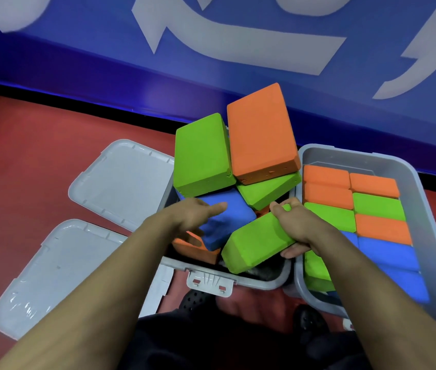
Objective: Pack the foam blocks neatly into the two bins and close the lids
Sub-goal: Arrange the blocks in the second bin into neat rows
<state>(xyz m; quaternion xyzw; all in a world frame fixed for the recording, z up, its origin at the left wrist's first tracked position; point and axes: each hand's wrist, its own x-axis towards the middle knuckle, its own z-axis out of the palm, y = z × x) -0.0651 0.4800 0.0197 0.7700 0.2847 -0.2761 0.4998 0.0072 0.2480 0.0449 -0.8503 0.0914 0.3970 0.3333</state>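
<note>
Two grey bins stand side by side on the red floor. The left bin (262,283) holds a loose heap of foam blocks: a green block (201,156), an orange block (261,134), a second green one (267,189) and a blue block (231,220). My right hand (298,227) grips a green block (257,243) lying tilted over that bin's front. My left hand (194,214) grips the blue block, fingers curled under its near side and forefinger across its top. The right bin (409,166) holds orange, green and blue blocks in neat rows.
Two grey lids lie flat on the floor left of the bins, one at the back (121,182) and one nearer (57,276). A blue wall with white lettering (238,44) runs behind. My dark shoes (310,327) show below the bins.
</note>
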